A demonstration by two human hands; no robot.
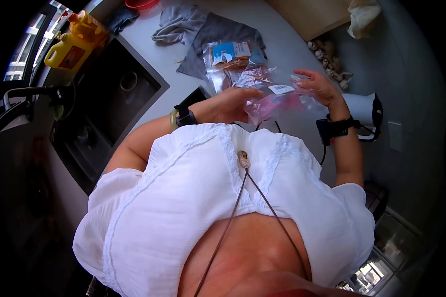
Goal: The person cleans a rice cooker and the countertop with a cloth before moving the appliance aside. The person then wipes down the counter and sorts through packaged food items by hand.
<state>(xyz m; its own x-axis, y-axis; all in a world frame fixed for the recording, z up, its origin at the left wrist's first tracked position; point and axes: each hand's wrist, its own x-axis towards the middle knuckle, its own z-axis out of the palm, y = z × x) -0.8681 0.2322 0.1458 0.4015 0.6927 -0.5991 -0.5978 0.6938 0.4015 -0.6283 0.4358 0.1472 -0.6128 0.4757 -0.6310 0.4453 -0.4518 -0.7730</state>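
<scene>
A clear plastic bag (267,105) with something pink inside and a white label stretches between my two hands above the counter. My left hand (229,104) grips the bag's left edge, its thumb on top and the other fingers mostly hidden. At the right edge, my right hand (323,89) has its fingers curled around the crumpled plastic. Just beyond the bag, a clear packet with a blue label (231,52) and brownish contents lies on a dark grey cloth (203,40). Shiny crumpled wrapping (250,78) lies between that packet and the bag.
To the left is a dark sink (115,106) with a tap (59,94); yellow jugs (72,52) stand behind it. A light grey cloth (179,24) and a red bowl (141,4) are at the back. Garlic bulbs (327,57) and a white kettle (360,108) sit on the right.
</scene>
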